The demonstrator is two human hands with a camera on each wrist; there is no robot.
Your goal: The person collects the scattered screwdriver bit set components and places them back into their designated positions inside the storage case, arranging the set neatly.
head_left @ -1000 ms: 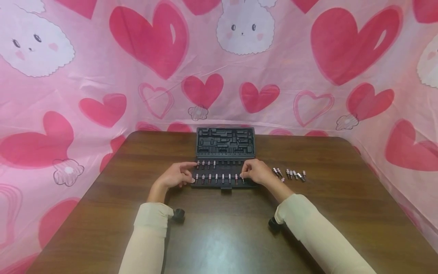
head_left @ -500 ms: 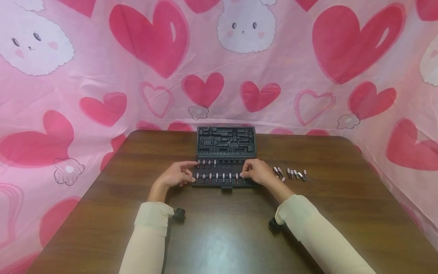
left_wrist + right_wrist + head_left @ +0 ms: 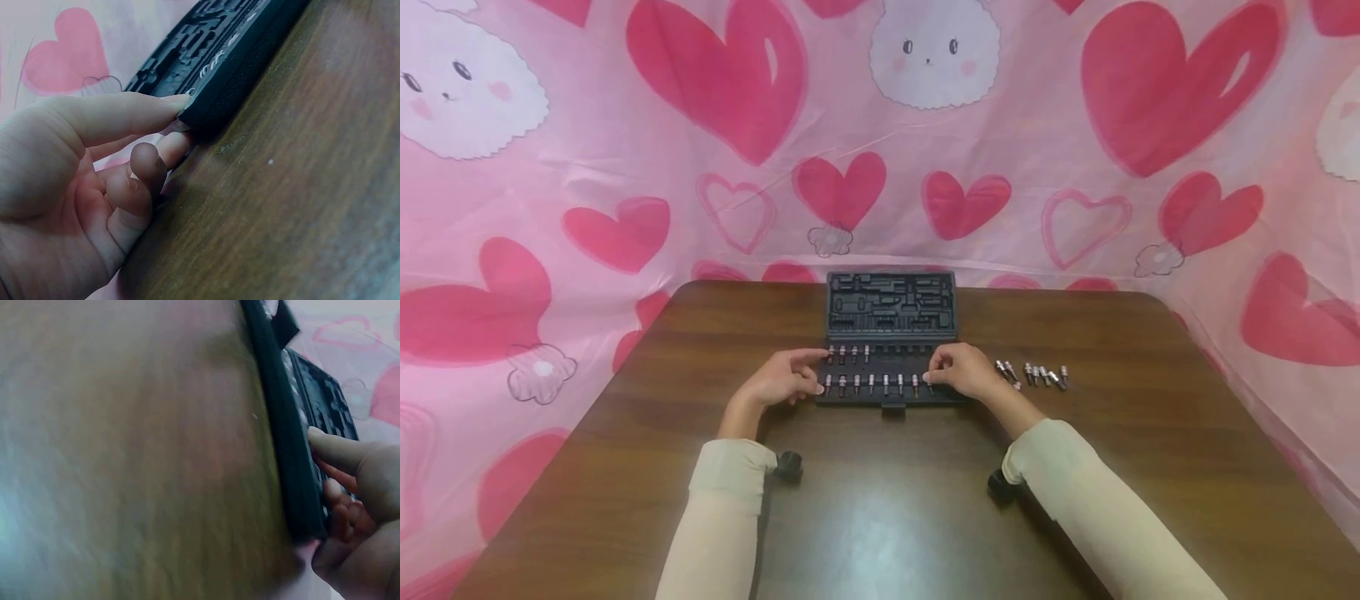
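Though open, plain black case (image 3: 891,336).

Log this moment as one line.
left hand: touching bit socket case | right hand: touching front-row bit socket | loose bit sockets: on table, right of case | lid: open

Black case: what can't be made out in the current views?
- Head: right end inside the black case, covered by the right hand.
- Head: any markings on the bits, too small to read.
- Left and right wrist: the case's far end, cut off by the top edge.
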